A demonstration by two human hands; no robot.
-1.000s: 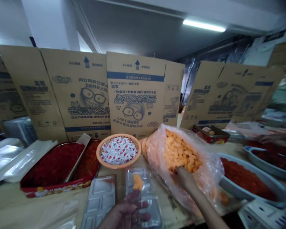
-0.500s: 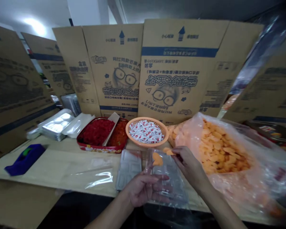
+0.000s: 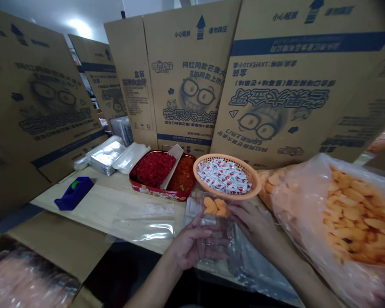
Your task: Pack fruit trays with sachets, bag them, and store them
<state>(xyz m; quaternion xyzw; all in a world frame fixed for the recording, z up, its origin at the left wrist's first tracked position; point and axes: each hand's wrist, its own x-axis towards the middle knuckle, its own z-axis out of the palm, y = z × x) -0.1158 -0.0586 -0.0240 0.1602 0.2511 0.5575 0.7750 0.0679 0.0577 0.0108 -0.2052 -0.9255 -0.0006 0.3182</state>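
The clear tray (image 3: 218, 222) is held up in the left hand (image 3: 195, 246), its fingers half curled and partly seen through the plastic; where exactly the tray is pressed by the thumb is hard to make out. At the tray's far end two orange pieces (image 3: 221, 208) are set side by side, and there the right-hand one is met by the fingertips of the right hand (image 3: 252, 220), brought close together. Whether that piece is gripped or only touched cannot be told, the fingertips being half hidden behind the knuckles.

Just to the left, a second tray (image 3: 189, 211) is partly covered by the first. Beyond the tray, an orange basket (image 3: 226, 195) is heaped with small printed packets (image 3: 223, 175), their lettering too small to read. Beside it stands a red tin (image 3: 160, 192), a pale flat strip (image 3: 173, 164) laid across between dark red and orange-red contents. On the right, a plastic bag (image 3: 295, 214) is filled with more orange pieces, its side cut off by the frame. Farther left, a blue tape dispenser (image 3: 73, 194) is seen, and clear film (image 3: 157, 222) is blurred by glare. Everything is backed by printed cartons (image 3: 192, 55), their tops cropped on the right.
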